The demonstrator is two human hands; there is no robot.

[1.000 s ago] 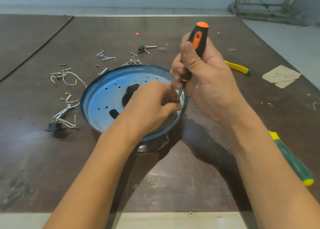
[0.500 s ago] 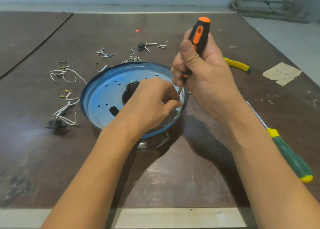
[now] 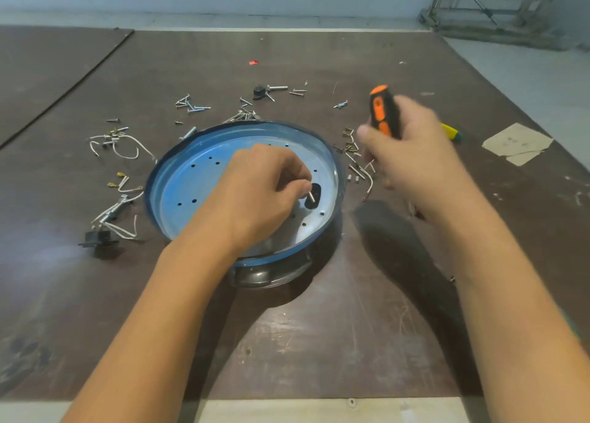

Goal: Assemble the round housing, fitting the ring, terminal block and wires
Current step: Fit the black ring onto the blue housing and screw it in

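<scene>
My left hand (image 3: 265, 192) pinches a small screw (image 3: 310, 196) just over the dark slot in the blue housing (image 3: 188, 186), which sits in the middle of the table (image 3: 319, 342). My right hand (image 3: 412, 157) is clenched round the orange screwdriver (image 3: 384, 116), out beside the right rim (blurred, so I cannot see its tip). I reckon the screw should stand upright in its hole before the tip meets it. The housing's dish holds nothing loose that I can see; the wires (image 3: 121, 148) and black block (image 3: 97, 239) lie outside, left.

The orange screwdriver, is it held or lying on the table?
Held: the right hand grips the orange screwdriver by its handle, right of the housing.
</scene>
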